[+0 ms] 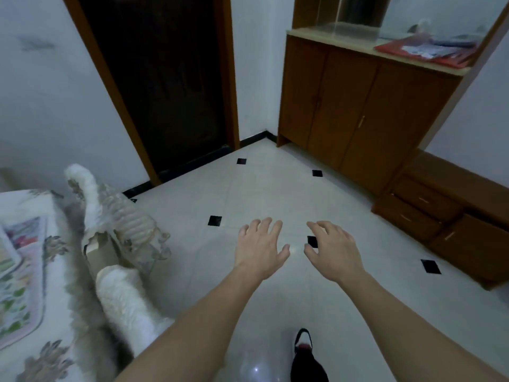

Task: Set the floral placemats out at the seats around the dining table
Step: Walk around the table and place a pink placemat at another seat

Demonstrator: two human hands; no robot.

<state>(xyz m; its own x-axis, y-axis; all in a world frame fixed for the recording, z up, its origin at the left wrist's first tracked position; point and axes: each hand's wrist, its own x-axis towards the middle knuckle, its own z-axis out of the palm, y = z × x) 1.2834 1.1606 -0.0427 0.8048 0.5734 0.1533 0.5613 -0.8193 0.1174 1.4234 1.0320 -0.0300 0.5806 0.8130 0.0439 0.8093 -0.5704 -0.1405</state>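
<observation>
- Both hands hang out over the tiled floor (275, 188), the left hand (261, 248) and right hand (334, 250) spread-fingered, holding nothing.
- A floral placemat (20, 274) lies on the counter (41, 362), far left, long axis running near-to-far.
- Left hand is nearer.

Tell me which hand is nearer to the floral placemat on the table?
Left. The left hand hovers open over the floor, well right of the floral placemat on the table. The right hand is farther right still.
</observation>
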